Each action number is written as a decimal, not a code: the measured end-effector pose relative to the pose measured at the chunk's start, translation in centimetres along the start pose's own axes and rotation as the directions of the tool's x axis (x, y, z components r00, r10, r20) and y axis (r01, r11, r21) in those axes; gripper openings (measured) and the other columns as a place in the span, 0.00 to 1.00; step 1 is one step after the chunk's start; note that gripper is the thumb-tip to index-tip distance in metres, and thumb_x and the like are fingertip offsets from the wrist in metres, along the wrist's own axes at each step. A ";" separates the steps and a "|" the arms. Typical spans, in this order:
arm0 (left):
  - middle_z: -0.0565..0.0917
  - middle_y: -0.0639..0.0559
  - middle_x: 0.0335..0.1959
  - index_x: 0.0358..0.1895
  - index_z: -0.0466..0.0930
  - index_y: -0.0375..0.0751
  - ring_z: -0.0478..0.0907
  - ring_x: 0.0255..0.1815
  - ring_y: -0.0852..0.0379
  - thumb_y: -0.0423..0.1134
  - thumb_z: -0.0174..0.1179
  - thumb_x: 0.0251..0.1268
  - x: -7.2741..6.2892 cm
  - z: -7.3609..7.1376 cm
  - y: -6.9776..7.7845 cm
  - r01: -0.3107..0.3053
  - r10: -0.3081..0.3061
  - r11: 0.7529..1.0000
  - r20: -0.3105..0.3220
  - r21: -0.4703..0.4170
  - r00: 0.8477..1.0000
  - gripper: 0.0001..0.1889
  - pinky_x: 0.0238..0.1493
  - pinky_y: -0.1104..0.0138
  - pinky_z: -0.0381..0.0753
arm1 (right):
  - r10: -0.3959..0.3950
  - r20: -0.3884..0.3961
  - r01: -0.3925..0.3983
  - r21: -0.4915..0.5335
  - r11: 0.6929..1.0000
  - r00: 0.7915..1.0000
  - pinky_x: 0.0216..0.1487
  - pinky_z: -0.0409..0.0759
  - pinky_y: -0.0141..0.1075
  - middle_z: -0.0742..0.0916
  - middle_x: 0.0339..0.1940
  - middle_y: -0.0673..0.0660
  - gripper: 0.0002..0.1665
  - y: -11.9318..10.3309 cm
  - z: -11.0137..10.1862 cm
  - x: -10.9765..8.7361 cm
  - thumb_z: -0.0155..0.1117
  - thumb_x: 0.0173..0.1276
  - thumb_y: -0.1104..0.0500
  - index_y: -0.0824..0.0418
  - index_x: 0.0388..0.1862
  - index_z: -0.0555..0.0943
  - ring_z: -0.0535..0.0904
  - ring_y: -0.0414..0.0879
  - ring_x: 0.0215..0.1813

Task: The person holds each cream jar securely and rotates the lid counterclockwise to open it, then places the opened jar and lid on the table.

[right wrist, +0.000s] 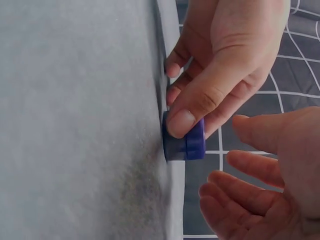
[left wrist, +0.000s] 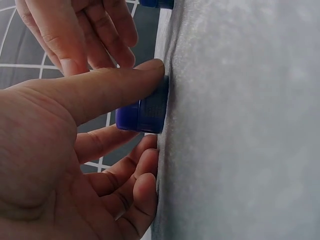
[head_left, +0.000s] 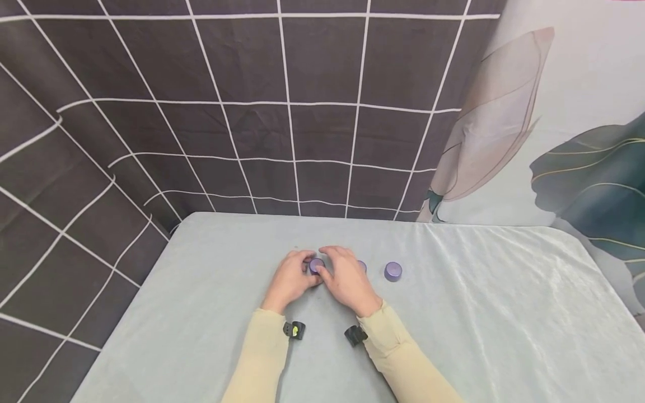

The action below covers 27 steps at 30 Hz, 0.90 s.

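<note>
A squat jar stands upright on the bench; the left hand is nearer, pinching it from its left, while the right hand hangs just to its right, fingers loosely spread, not gripping.

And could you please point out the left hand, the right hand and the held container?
Left hand (head_left: 290, 278): head view, back of hand.
Right hand (head_left: 349, 280): head view, back of hand.
Held container (left wrist: 142, 116): left wrist view, its side.
</note>
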<state>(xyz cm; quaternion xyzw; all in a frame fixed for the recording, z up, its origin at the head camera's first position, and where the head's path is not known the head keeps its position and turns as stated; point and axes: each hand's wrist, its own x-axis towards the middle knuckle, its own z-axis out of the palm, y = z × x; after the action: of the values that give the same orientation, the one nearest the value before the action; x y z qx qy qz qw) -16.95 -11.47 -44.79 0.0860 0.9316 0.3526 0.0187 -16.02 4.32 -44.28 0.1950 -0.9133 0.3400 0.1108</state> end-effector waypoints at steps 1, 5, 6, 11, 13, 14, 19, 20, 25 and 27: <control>0.81 0.45 0.48 0.60 0.79 0.35 0.79 0.44 0.51 0.41 0.77 0.50 0.0 0.0 0.0 0.001 -0.001 1.000 0.000 0.003 1.000 0.32 0.51 0.56 0.78 | -0.003 -0.001 0.003 0.003 1.000 1.000 0.62 0.74 0.51 0.85 0.56 0.64 0.21 0.0 0.0 0.0 0.68 0.68 0.59 0.68 0.56 0.81 0.79 0.60 0.60; 0.80 0.46 0.44 0.59 0.81 0.35 0.78 0.42 0.52 0.40 0.77 0.50 0.1 0.1 0.0 0.003 -0.002 1.000 -0.007 0.013 1.000 0.30 0.49 0.57 0.78 | -0.010 0.004 0.010 0.002 1.000 1.000 0.61 0.75 0.50 0.85 0.55 0.64 0.21 0.0 0.2 0.0 0.68 0.68 0.59 0.69 0.56 0.81 0.79 0.60 0.60; 0.79 0.47 0.43 0.58 0.81 0.35 0.77 0.41 0.53 0.40 0.77 0.50 0.1 0.1 0.0 0.003 -0.002 1.000 -0.009 0.012 1.000 0.30 0.48 0.57 0.77 | -0.010 0.006 0.010 -0.002 1.000 1.000 0.61 0.76 0.50 0.86 0.54 0.64 0.21 0.0 0.2 0.0 0.68 0.68 0.59 0.68 0.56 0.81 0.80 0.60 0.59; 0.78 0.48 0.39 0.56 0.82 0.35 0.75 0.39 0.54 0.40 0.77 0.50 0.0 0.1 0.0 0.004 -0.004 1.000 -0.013 0.018 1.000 0.27 0.46 0.58 0.76 | -0.002 0.012 0.002 -0.002 1.000 1.000 0.60 0.76 0.50 0.86 0.54 0.64 0.20 0.0 0.3 -0.1 0.68 0.69 0.59 0.68 0.56 0.81 0.80 0.60 0.59; 0.77 0.48 0.39 0.55 0.83 0.36 0.74 0.38 0.55 0.39 0.76 0.51 0.0 0.1 0.0 0.008 -0.007 1.000 -0.014 0.023 1.000 0.26 0.45 0.58 0.76 | -0.001 0.014 0.001 -0.001 1.000 1.000 0.61 0.76 0.51 0.86 0.54 0.64 0.21 0.1 0.3 -0.1 0.68 0.69 0.59 0.68 0.56 0.81 0.80 0.60 0.59; 0.77 0.49 0.39 0.55 0.83 0.36 0.74 0.38 0.55 0.39 0.76 0.51 0.0 0.2 0.0 0.009 -0.009 1.000 -0.013 0.025 1.000 0.26 0.44 0.59 0.76 | -0.002 0.016 0.002 0.000 1.000 1.000 0.61 0.76 0.51 0.86 0.55 0.64 0.21 0.1 0.4 -0.2 0.68 0.69 0.59 0.69 0.56 0.81 0.80 0.61 0.59; 0.76 0.50 0.37 0.53 0.83 0.36 0.73 0.37 0.55 0.37 0.76 0.52 0.0 0.3 -0.1 0.024 -0.024 0.999 -0.010 0.025 1.000 0.23 0.43 0.60 0.75 | -0.008 0.028 0.008 0.006 1.000 1.000 0.61 0.76 0.50 0.86 0.54 0.65 0.21 0.2 0.6 -0.3 0.68 0.69 0.60 0.70 0.57 0.81 0.80 0.61 0.58; 0.76 0.50 0.37 0.52 0.83 0.36 0.73 0.37 0.55 0.37 0.76 0.52 0.0 0.3 -0.1 0.026 -0.026 0.999 -0.010 0.024 1.000 0.23 0.43 0.60 0.75 | -0.009 0.028 0.009 0.008 1.000 1.000 0.61 0.76 0.50 0.86 0.54 0.65 0.21 0.3 0.6 -0.3 0.68 0.69 0.60 0.70 0.57 0.80 0.80 0.61 0.58; 0.77 0.50 0.38 0.52 0.84 0.37 0.74 0.38 0.55 0.38 0.76 0.52 0.1 0.3 -0.1 0.029 -0.029 0.999 -0.010 0.026 1.000 0.22 0.44 0.59 0.76 | -0.003 0.022 0.002 0.012 1.000 1.000 0.60 0.76 0.50 0.85 0.54 0.66 0.22 0.3 0.7 -0.3 0.67 0.69 0.60 0.71 0.57 0.80 0.80 0.61 0.58; 0.77 0.49 0.38 0.52 0.84 0.37 0.74 0.38 0.55 0.37 0.76 0.52 0.1 0.2 -0.1 0.026 -0.026 0.999 -0.011 0.026 1.000 0.22 0.45 0.58 0.76 | 0.000 0.025 0.000 0.012 1.000 1.000 0.60 0.76 0.50 0.86 0.54 0.66 0.22 0.3 0.6 -0.2 0.67 0.69 0.59 0.71 0.57 0.80 0.80 0.61 0.58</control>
<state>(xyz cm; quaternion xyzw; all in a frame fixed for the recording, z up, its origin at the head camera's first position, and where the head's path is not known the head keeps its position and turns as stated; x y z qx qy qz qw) -17.02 -11.37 -44.99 0.0721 0.9373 0.3405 0.0170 -15.97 4.15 -44.98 0.1998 -0.9124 0.3433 0.0984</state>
